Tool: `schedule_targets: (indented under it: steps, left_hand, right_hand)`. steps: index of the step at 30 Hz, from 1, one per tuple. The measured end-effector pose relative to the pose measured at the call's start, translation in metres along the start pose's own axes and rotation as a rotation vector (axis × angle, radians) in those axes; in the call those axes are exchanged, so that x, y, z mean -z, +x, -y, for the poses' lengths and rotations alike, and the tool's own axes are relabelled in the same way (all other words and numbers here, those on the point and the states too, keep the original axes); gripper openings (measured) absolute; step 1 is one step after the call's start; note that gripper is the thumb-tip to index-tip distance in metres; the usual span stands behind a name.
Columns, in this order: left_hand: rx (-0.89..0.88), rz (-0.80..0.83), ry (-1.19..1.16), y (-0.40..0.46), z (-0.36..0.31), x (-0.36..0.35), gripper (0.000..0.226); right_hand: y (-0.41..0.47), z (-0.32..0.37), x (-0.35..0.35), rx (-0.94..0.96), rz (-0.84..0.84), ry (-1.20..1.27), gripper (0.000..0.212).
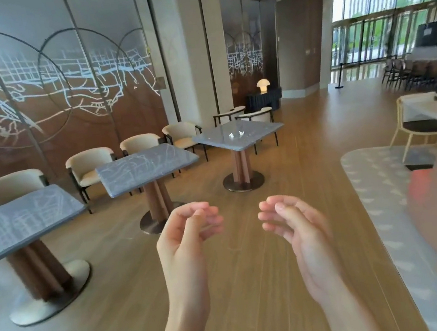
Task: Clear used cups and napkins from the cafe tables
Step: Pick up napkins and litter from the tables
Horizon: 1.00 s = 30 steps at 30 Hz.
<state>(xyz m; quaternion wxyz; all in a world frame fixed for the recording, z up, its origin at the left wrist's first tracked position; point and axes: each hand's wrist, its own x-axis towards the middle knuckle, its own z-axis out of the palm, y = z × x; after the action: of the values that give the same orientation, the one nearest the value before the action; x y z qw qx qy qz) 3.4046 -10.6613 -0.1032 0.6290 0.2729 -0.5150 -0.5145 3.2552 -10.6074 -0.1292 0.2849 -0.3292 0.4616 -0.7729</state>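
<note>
Both hands were up in front with nothing in them, fingers loosely curled.

Left hand (189,232) and right hand (293,222) hovered over the wood plank floor (307,154), palms facing each other, well apart from any table. Only leftovers I could spot were small crumpled white napkin bits (236,134) on the far grey marble square table (238,135). The middle grey marble table (147,167) and near-left grey marble table (23,219) sat beside cream armchairs (90,164). Blurry patterned grey counter (375,195) ran along the right.

Left hand (187,235) and right hand (293,225) raised, fingers loosely curled, holding nothing
</note>
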Motion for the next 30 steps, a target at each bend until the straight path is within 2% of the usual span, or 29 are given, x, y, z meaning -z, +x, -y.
schedule_targets:
  steps: [3, 6, 9, 12, 15, 21, 24, 30]
  left_hand:
    - [-0.014, 0.006, -0.015, 0.07, 0.026, -0.032, 0.018]
    - [-0.044, -0.016, -0.011, 0.132, 0.054, -0.052, 0.021]
    - [-0.01, -0.047, -0.009, 0.183, 0.088, -0.066, 0.029]
    - [0.013, -0.049, -0.034, 0.235, 0.129, -0.085, 0.025]
    - [0.046, -0.041, -0.033, 0.286, 0.175, -0.102, 0.022]
    - [0.103, -0.042, -0.051, 0.425, 0.268, -0.136, 0.019]
    - [0.122, 0.006, -0.06, 0.506, 0.3, -0.163, 0.021]
    - [0.143, 0.1, -0.095, 0.632, 0.36, -0.221, 0.031]
  right_hand:
    - [0.086, -0.012, -0.011, 0.021, 0.034, 0.013, 0.01]
    - [0.159, -0.023, -0.019, 0.023, 0.051, 0.0, 0.022]
    - [0.215, -0.045, -0.023, -0.011, 0.069, 0.001, 0.021]
    - [0.272, -0.072, -0.025, -0.034, 0.073, 0.001, 0.02]
    - [0.333, -0.106, -0.024, -0.044, 0.047, -0.016, 0.013]
    - [0.476, -0.165, -0.034, -0.03, -0.016, -0.049, 0.016]
    - [0.559, -0.179, -0.039, -0.007, -0.062, -0.087, 0.022]
    - [0.688, -0.203, -0.04, 0.042, -0.147, -0.092, 0.017]
